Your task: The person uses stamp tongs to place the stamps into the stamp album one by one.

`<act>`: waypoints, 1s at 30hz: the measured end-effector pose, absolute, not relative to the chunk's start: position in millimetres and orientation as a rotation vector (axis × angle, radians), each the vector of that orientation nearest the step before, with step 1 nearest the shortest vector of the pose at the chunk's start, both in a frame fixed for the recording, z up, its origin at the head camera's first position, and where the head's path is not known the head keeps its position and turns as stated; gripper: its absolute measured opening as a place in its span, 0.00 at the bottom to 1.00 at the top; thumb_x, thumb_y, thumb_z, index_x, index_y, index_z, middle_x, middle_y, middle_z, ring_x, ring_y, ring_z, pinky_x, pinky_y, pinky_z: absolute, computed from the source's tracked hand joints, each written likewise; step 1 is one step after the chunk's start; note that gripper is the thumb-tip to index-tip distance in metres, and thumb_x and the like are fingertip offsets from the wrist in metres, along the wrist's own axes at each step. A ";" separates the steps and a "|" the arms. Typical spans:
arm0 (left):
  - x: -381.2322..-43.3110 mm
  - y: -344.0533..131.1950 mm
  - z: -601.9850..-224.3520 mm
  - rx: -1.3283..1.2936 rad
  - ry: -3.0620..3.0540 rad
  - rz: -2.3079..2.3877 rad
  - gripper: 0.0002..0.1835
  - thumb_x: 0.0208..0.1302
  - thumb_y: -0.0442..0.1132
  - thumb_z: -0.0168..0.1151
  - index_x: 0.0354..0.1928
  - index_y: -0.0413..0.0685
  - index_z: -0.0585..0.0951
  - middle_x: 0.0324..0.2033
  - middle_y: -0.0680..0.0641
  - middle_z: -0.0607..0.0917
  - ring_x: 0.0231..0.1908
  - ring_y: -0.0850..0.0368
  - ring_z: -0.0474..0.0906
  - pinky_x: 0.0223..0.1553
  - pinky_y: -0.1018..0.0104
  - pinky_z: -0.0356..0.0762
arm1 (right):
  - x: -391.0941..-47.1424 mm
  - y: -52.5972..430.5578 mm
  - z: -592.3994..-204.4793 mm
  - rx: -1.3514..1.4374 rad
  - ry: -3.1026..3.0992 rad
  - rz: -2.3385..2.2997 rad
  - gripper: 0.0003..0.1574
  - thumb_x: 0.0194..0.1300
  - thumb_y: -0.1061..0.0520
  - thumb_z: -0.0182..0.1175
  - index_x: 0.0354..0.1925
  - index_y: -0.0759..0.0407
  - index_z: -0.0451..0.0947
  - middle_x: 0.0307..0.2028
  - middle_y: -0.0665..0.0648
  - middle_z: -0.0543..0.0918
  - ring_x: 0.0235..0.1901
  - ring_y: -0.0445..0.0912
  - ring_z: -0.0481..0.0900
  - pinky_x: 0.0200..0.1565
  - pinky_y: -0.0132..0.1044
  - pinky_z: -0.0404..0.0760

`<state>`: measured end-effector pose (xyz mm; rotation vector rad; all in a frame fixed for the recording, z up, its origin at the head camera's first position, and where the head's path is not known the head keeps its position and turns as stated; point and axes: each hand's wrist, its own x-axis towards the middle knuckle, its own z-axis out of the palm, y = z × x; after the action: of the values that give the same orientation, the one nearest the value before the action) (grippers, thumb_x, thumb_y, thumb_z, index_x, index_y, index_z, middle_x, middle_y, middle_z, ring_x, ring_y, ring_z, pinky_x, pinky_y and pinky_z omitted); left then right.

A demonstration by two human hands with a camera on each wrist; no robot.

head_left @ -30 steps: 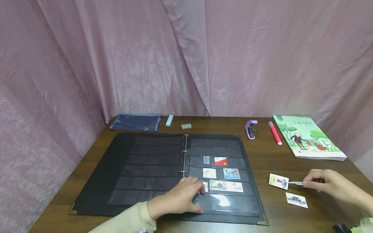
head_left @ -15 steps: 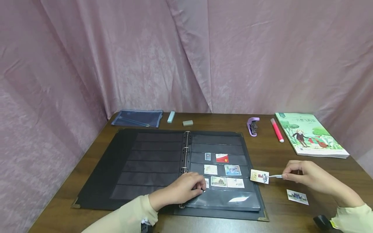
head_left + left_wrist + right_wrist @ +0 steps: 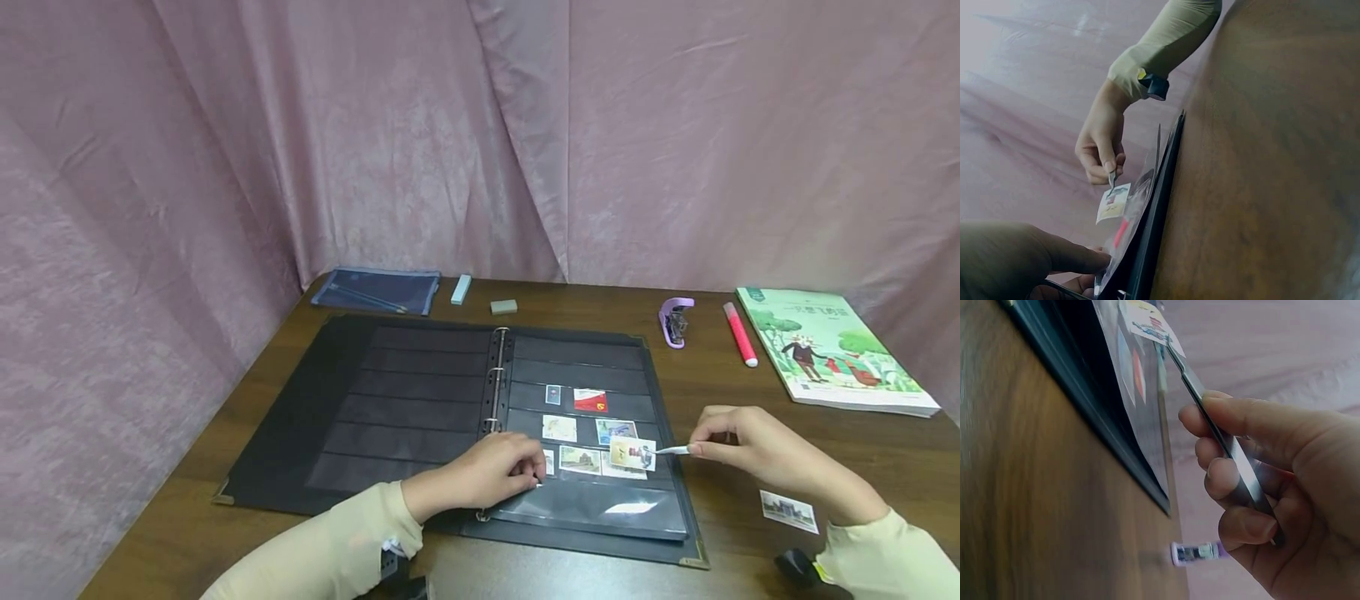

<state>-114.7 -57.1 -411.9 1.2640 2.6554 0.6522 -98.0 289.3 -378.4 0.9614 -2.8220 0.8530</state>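
A black ring-bound stamp album [image 3: 277, 417] lies open, with several stamps in the clear pockets of its right page [image 3: 573, 358]. My right hand [image 3: 750, 442] grips slim metal tweezers [image 3: 1244, 472] between thumb and fingers. Their tips hold a stamp [image 3: 632, 454] with a yellow and red picture by one edge, and it overlaps the row of stamps below it in the head view. My left hand [image 3: 487, 471], fingers curled, pinches the right page low down near the rings, at a pocket's edge. The left wrist view shows that page raised from the cover [image 3: 1166, 181].
Another loose stamp [image 3: 789, 511] lies on the table right of the album. Behind are a mesh pouch [image 3: 375, 290], a light blue strip [image 3: 461, 289], an eraser [image 3: 503, 307], a purple stapler [image 3: 675, 322], a pink marker [image 3: 740, 335] and a green book [image 3: 847, 350].
The right hand has carried the stamp in the tweezers leftward from the table to over the right page. The left hand has shifted up the page and now pinches it. The head view has turned slightly.
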 end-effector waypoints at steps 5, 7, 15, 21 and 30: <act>-115.9 -56.9 -411.5 1.268 2.660 0.658 0.03 0.55 0.39 0.61 0.30 0.57 0.76 0.25 0.62 0.73 0.27 0.72 0.67 0.37 0.78 0.62 | -102.2 273.9 -379.4 0.986 -2.826 0.864 0.05 0.57 0.55 0.60 0.26 0.43 0.79 0.25 0.37 0.74 0.26 0.29 0.68 0.29 0.24 0.66; -116.0 -56.8 -411.6 1.271 2.662 0.657 0.03 0.55 0.39 0.61 0.30 0.57 0.76 0.25 0.62 0.73 0.28 0.72 0.67 0.37 0.77 0.62 | -103.6 268.6 -379.7 0.994 -2.831 0.868 0.05 0.57 0.54 0.60 0.26 0.44 0.79 0.24 0.37 0.74 0.26 0.29 0.68 0.29 0.25 0.66; -115.1 -56.7 -411.6 1.246 2.648 0.685 0.03 0.55 0.39 0.61 0.30 0.57 0.77 0.25 0.62 0.73 0.28 0.71 0.67 0.37 0.77 0.63 | -106.8 247.2 -380.7 1.021 -2.880 0.885 0.05 0.58 0.50 0.58 0.27 0.44 0.79 0.26 0.38 0.75 0.28 0.30 0.68 0.31 0.27 0.68; -116.2 -56.6 -414.6 1.230 2.623 0.744 0.03 0.55 0.38 0.62 0.30 0.56 0.77 0.24 0.61 0.74 0.26 0.71 0.68 0.33 0.80 0.63 | -107.6 236.6 -384.7 1.016 -2.897 0.907 0.04 0.57 0.51 0.60 0.26 0.45 0.80 0.26 0.39 0.75 0.29 0.30 0.69 0.32 0.27 0.69; -114.4 -56.8 -414.4 1.192 2.616 0.804 0.04 0.56 0.37 0.61 0.28 0.55 0.76 0.23 0.60 0.74 0.24 0.73 0.66 0.28 0.82 0.64 | -106.3 226.2 -389.9 0.973 -2.950 0.935 0.03 0.56 0.52 0.60 0.26 0.46 0.80 0.25 0.40 0.73 0.26 0.31 0.67 0.29 0.25 0.67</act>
<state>-114.4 -56.8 -414.4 1.1923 2.6155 0.8035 -106.3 226.2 -389.9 0.9732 -2.9504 0.9352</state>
